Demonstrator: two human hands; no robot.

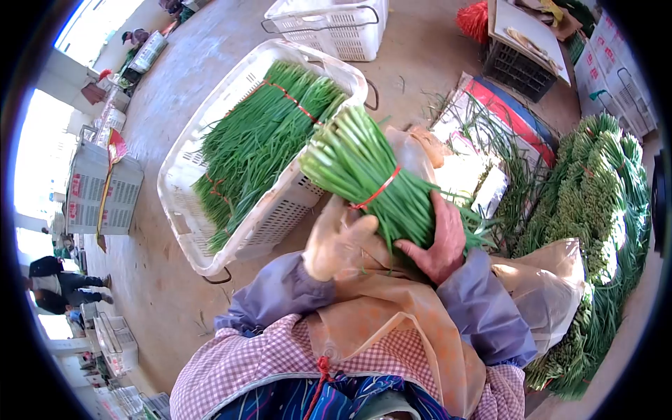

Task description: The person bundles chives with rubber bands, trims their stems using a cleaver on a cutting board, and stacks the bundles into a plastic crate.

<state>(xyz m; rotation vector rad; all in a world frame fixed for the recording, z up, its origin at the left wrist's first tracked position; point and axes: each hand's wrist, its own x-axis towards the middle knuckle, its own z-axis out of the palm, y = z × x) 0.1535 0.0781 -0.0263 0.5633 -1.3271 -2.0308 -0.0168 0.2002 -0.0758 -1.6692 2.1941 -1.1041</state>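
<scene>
A thick bundle of green stalks (413,210), tied with a red band, lies tilted over my lap with its pale cut ends toward the upper left. My right hand (441,241) grips its leafy lower part, thumb on top. Beside the band is my left hand (336,241), gloved and smeared by motion; its hold on the bundle is unclear. To the left, a white plastic crate (259,231) holds more banded green bundles (266,133).
A big pile of green stalks (595,210) lies on the right. Loose stalks lie near a red-and-blue sack (504,112). Another white crate (336,31) stands ahead, a black crate (518,66) at the upper right. A person (52,283) is at far left.
</scene>
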